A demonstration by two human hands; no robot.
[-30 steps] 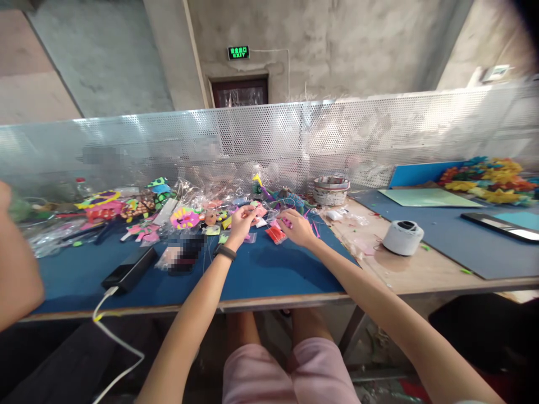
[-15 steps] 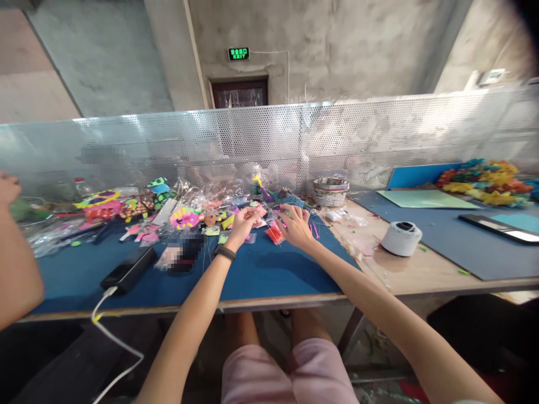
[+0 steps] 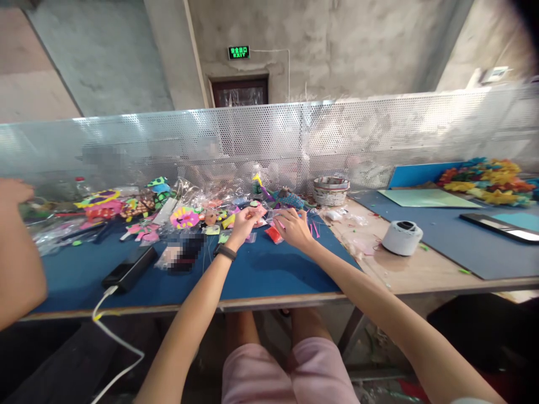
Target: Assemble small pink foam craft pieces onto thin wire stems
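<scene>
Left hand and right hand, apart, holds unclear, seem at fiddly fingerwork inside the bench's front edge, next needing steadiness.

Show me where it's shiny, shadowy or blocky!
Head view: bright glare on the perforated metal panel; head view: soft shadow on the blue mat below the right hand; head view: blocky pixels beside the black box; head view: top-right corner dark.

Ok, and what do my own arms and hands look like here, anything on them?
Your left hand and right hand are both ungloved, and no sleeve covers either forearm. A slim, dark wristband circles your left wrist, perhaps a fitness band; your right wrist looks bare. Any rings would be too small to make out.
</scene>
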